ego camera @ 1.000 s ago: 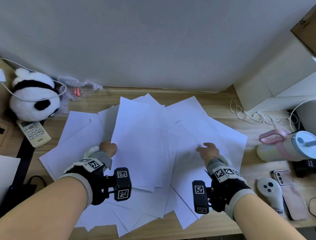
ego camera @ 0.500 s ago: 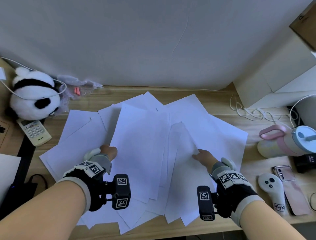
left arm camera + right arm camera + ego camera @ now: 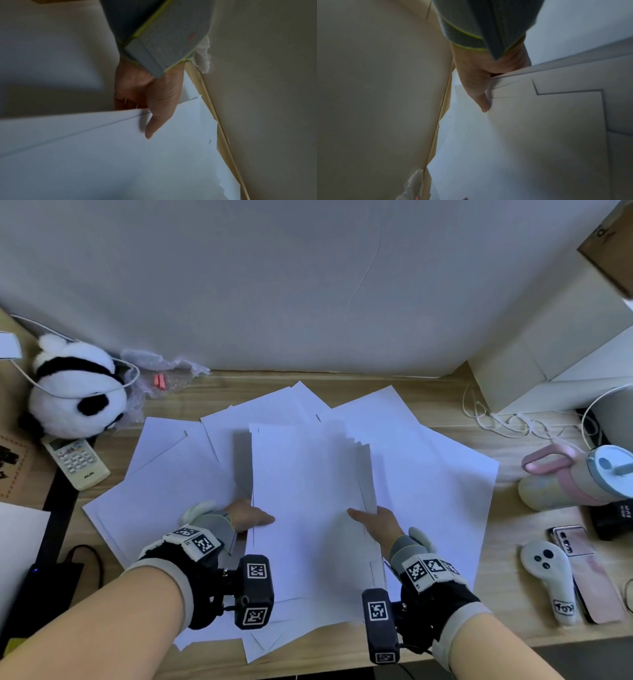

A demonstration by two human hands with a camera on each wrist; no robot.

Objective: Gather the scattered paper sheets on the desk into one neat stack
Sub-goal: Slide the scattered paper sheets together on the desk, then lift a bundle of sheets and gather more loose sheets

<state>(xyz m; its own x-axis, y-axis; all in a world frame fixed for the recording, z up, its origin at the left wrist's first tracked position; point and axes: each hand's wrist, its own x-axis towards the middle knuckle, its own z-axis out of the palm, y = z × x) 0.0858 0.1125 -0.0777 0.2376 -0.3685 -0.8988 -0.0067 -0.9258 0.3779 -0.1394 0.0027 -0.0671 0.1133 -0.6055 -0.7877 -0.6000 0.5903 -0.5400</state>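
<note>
Both hands are gripping one bundle of paper sheets (image 3: 308, 508) by its side edges: the left hand (image 3: 248, 517) is pinching the bundle's left edge, thumb (image 3: 159, 115) lying on top and fingers tucked beneath, and the right hand (image 3: 375, 525) is pinching the right edge in the same way, thumb (image 3: 479, 93) on top. Between the hands the bundle is lying roughly squared, its far corners fanning slightly. Under and around both hands, the desk (image 3: 507, 577) is carrying the loose sheets (image 3: 438, 484), which are spreading outward to the left of the left hand, to the right of the right hand and beyond both toward the wall (image 3: 274, 285). Far to the right of the right hand, a white box (image 3: 555, 364) is standing against the wall. Well left of the left hand and farther back, a plush panda (image 3: 75, 392) is sitting with a remote control (image 3: 77, 462) just beside it on the nearer side. Right of the right hand, past the loose sheets, a pink-handled tumbler (image 3: 575, 477) is lying on its side; nearer than it, a white controller (image 3: 548, 580) and a phone (image 3: 589, 577) are resting side by side.
</note>
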